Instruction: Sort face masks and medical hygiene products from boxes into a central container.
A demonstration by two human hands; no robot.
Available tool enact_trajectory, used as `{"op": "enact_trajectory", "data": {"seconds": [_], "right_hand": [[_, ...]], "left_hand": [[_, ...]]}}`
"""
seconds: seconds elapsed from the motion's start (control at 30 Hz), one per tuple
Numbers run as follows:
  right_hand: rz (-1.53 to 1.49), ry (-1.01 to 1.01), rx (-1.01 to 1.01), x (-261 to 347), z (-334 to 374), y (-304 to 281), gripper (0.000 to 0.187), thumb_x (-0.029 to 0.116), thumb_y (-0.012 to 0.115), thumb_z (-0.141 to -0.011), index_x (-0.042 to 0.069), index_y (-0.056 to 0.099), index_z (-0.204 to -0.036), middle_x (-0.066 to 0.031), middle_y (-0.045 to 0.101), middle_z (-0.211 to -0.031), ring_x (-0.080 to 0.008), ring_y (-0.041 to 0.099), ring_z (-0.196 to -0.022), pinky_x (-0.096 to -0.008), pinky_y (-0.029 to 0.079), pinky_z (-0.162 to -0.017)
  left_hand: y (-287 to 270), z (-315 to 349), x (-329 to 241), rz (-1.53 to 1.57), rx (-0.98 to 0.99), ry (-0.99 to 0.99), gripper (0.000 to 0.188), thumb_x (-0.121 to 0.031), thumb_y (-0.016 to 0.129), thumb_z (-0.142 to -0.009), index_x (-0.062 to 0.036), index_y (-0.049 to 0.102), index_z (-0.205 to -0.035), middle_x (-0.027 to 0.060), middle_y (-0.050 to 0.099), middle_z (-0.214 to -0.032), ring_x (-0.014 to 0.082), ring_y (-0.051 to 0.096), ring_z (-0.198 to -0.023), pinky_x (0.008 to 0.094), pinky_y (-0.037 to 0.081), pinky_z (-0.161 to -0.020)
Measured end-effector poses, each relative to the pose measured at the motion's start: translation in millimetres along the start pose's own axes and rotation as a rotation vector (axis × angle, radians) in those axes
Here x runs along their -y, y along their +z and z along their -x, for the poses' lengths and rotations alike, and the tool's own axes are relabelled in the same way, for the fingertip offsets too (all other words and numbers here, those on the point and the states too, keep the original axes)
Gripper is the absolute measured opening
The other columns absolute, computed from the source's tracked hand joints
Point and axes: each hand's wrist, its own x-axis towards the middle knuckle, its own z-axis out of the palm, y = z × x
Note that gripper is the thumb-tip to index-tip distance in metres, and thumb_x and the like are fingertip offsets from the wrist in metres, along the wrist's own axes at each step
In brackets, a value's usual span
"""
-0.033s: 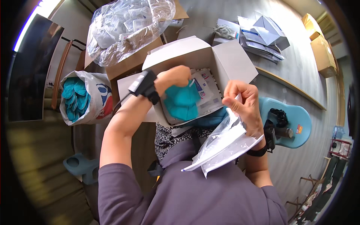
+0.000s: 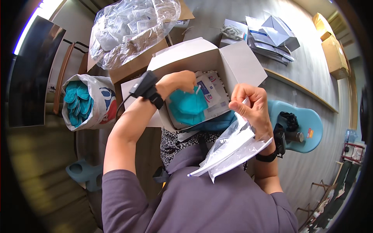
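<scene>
My left hand (image 2: pixel 180 81) is over an open white cardboard box (image 2: pixel 194 52), its fingers closed at the upper edge of a teal folded face mask (image 2: pixel 190 106). The mask hangs or rests low inside the box, and the fingertips are partly hidden. Flat white packets with purple and pink print (image 2: pixel 210 91) lie in the box beside the mask. To the right, outside the box, my right hand (image 2: pixel 252 103) pinches several clear and white plastic bags (image 2: pixel 233 147) by their upper ends. They hang down over my lap.
On the left stands a white bag (image 2: pixel 103 99) filled with teal masks. Behind it, a large clear plastic sack (image 2: pixel 134 33) of small packets sits in a brown carton (image 2: pixel 136 58). Flattened white boxes (image 2: pixel 272 42) lie at the back right. A blue stool (image 2: pixel 311 124) stands at right.
My left hand has shifted slightly left and down, and the teal mask looks less blurred. My right hand and the plastic bags have hardly moved.
</scene>
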Motion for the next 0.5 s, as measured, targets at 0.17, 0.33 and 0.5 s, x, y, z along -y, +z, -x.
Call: {"op": "enact_trajectory", "data": {"seconds": [0.17,0.33,0.5], "right_hand": [[-0.059,0.078,0.003,-9,1,-1,0.034,0.017,0.080,-0.087,0.007,0.055,-0.067,0.0071,0.048,-0.064,0.0001,0.030,-0.055,-0.0204,0.020,-0.049],[0.010,0.105,0.020,-10,-1,1,0.030,0.011,0.080,-0.086,0.007,0.056,-0.069,0.0075,0.047,-0.064,0.0000,0.032,-0.057,-0.0197,0.023,-0.050],[0.036,0.048,0.028,-8,-7,6,0.022,0.005,0.079,-0.084,0.005,0.058,-0.079,0.0035,0.054,-0.075,-0.0028,0.043,-0.067,-0.0191,0.035,-0.060]], "left_hand": [[29,-3,-10,0.082,-0.343,-0.412,0.045,-0.042,0.074,-0.082,0.0033,0.073,-0.086,0.0218,0.070,-0.085,0.0370,0.070,-0.091,0.0435,0.056,-0.075],[47,-9,-17,-0.082,-0.390,-0.323,0.048,-0.020,0.086,-0.068,-0.0023,0.068,-0.109,0.0185,0.067,-0.109,0.0384,0.068,-0.101,0.0462,0.055,-0.083],[58,-4,-15,-0.166,-0.686,-0.047,0.053,-0.020,0.086,-0.068,-0.0001,0.066,-0.113,0.0218,0.059,-0.119,0.0373,0.054,-0.122,0.0455,0.048,-0.097]]}}
